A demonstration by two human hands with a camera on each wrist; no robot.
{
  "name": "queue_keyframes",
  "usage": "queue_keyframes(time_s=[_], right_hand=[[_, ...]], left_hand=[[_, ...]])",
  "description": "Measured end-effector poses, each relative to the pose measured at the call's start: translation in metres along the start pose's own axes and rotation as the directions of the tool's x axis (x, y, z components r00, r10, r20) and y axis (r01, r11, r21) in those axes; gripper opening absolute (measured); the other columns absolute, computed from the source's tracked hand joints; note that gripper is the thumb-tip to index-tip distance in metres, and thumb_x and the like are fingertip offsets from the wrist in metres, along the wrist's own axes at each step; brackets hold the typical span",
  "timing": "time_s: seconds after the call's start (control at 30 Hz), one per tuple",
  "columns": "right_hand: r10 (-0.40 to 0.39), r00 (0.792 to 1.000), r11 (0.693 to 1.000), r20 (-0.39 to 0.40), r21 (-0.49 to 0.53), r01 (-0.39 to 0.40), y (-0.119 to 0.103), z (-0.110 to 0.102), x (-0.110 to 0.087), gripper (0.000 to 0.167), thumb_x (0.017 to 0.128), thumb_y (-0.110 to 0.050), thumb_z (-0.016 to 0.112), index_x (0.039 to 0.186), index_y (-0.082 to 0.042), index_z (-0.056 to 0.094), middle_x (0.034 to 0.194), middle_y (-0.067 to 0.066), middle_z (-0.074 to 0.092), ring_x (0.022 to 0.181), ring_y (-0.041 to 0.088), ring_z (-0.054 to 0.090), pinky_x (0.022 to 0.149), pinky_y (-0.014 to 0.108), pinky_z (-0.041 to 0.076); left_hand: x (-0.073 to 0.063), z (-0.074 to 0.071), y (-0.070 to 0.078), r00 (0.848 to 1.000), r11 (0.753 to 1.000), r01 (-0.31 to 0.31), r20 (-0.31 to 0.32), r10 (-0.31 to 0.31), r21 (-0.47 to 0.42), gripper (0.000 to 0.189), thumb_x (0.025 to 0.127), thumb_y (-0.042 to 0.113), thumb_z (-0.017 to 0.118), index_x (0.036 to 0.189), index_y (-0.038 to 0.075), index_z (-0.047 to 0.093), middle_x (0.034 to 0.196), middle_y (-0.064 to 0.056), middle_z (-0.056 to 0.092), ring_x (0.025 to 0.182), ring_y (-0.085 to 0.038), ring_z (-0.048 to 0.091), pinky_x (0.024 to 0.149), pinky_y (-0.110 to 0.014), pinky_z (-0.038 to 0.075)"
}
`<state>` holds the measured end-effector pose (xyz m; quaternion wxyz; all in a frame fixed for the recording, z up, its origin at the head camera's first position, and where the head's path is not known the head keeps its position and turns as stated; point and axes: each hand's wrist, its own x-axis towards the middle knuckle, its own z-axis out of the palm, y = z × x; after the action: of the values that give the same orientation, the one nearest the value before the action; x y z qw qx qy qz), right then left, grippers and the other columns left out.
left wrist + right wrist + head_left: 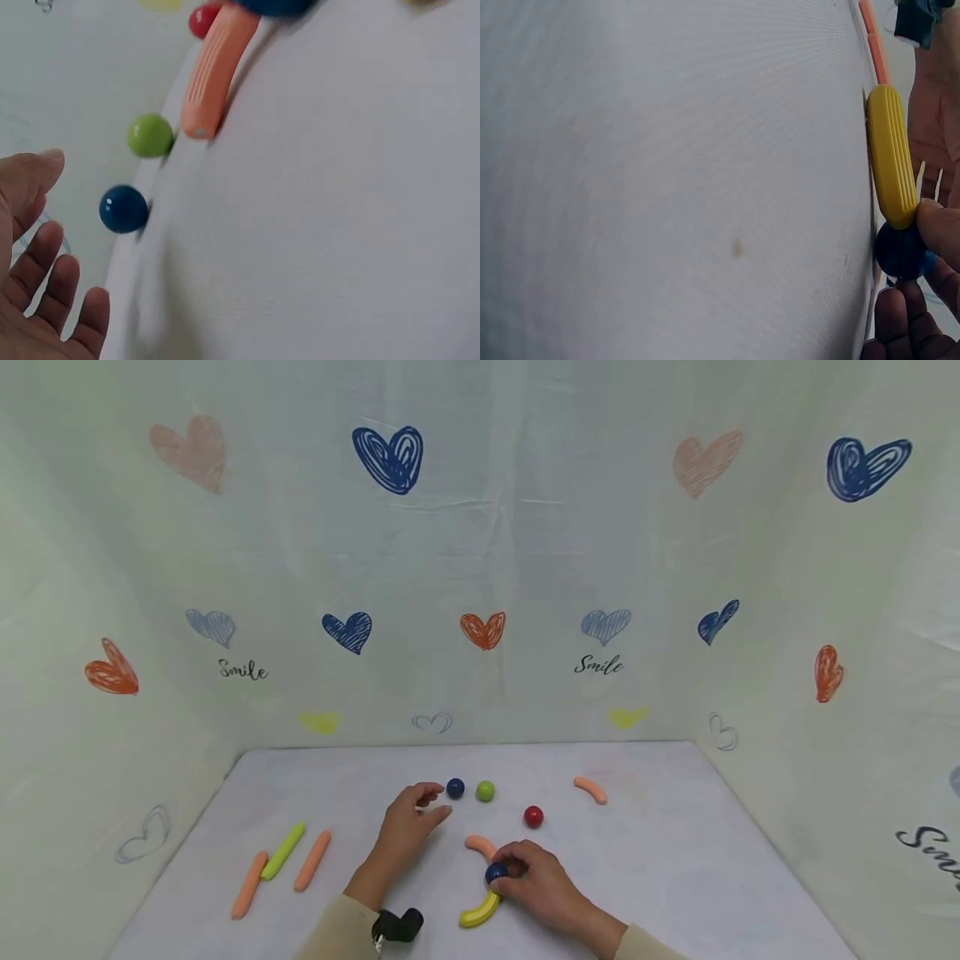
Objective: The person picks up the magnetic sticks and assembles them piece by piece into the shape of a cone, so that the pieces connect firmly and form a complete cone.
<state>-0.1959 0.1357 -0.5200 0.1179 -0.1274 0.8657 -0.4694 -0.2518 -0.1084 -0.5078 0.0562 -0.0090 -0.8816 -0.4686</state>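
My right hand [542, 887] pinches a dark blue ball [496, 873] between thumb and fingers. That ball sits between a curved orange piece [480, 844] and a curved yellow piece [479, 913]; in the right wrist view the yellow piece [892, 154] meets the ball [900, 251]. My left hand [408, 822] hovers with loosely bent fingers and holds nothing. Just beyond its fingertips lies a second blue ball [455, 788], apart from the hand in the left wrist view. Beside that ball is a green ball [485, 791].
A red ball [533, 817] lies right of centre, with another curved orange piece [590, 790] farther back. On the left are two straight orange sticks [249, 885] [312, 861] and a lime green stick [283, 852]. Heart-printed cloth surrounds the white table [675, 860].
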Motion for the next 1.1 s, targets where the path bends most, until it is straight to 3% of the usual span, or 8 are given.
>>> queue_keyframes(time_s=[0.17, 0.47, 0.77, 0.87, 1.1], right_hand=[[-0.012, 1.0, 1.0, 0.019, 0.014, 0.011, 0.001, 0.004, -0.001, 0.026, 0.09, -0.024, 0.084, 0.114, -0.02, 0.073, 0.102, -0.004, 0.063, 0.093, 0.014, 0.058, 0.078, 0.022, 0.05], [-0.021, 0.999, 0.999, 0.03, 0.033, 0.02, 0.0, 0.01, -0.004, 0.026, 0.09, -0.022, 0.084, 0.113, -0.02, 0.073, 0.101, -0.004, 0.063, 0.09, 0.011, 0.058, 0.077, 0.021, 0.05], [-0.01, 1.0, 1.0, 0.025, 0.03, 0.009, 0.0, 0.009, -0.002, 0.026, 0.09, -0.022, 0.085, 0.112, -0.021, 0.072, 0.1, -0.004, 0.063, 0.089, 0.01, 0.058, 0.076, 0.021, 0.05], [-0.018, 1.0, 0.999, 0.023, 0.03, 0.017, 0.0, 0.008, -0.002, 0.025, 0.09, -0.022, 0.084, 0.112, -0.02, 0.072, 0.101, -0.004, 0.063, 0.089, 0.01, 0.059, 0.076, 0.02, 0.05], [-0.024, 1.0, 1.0, 0.002, 0.013, 0.024, 0.004, 0.002, 0.0, 0.025, 0.09, -0.02, 0.084, 0.112, -0.02, 0.073, 0.101, -0.004, 0.063, 0.09, 0.009, 0.059, 0.077, 0.02, 0.051]], left_hand=[[0.023, 0.003, -0.009, 1.0, 1.0, 0.014, 0.024, -0.015, 0.026, 0.049, 0.093, 0.021, 0.082, 0.138, 0.012, 0.065, 0.132, -0.013, 0.064, 0.124, -0.032, 0.058, 0.107, -0.053, 0.05], [0.039, 0.008, -0.018, 0.998, 0.995, -0.017, 0.064, 0.011, 0.101, 0.05, 0.09, 0.019, 0.084, 0.136, 0.011, 0.068, 0.13, -0.015, 0.066, 0.122, -0.034, 0.058, 0.106, -0.056, 0.048], [0.048, 0.018, -0.025, 0.997, 0.977, -0.047, 0.064, 0.034, 0.208, 0.04, 0.089, 0.019, 0.085, 0.127, 0.012, 0.072, 0.127, -0.012, 0.068, 0.12, -0.033, 0.06, 0.106, -0.054, 0.049], [0.048, 0.017, -0.025, 0.997, 0.978, -0.057, 0.056, 0.047, 0.199, 0.037, 0.09, 0.019, 0.084, 0.124, 0.011, 0.072, 0.126, -0.011, 0.068, 0.119, -0.032, 0.061, 0.105, -0.054, 0.05], [0.033, 0.011, -0.014, 0.995, 0.987, -0.036, 0.095, 0.021, 0.159, 0.035, 0.091, 0.019, 0.083, 0.123, 0.011, 0.072, 0.12, -0.008, 0.069, 0.115, -0.029, 0.063, 0.104, -0.054, 0.051]])
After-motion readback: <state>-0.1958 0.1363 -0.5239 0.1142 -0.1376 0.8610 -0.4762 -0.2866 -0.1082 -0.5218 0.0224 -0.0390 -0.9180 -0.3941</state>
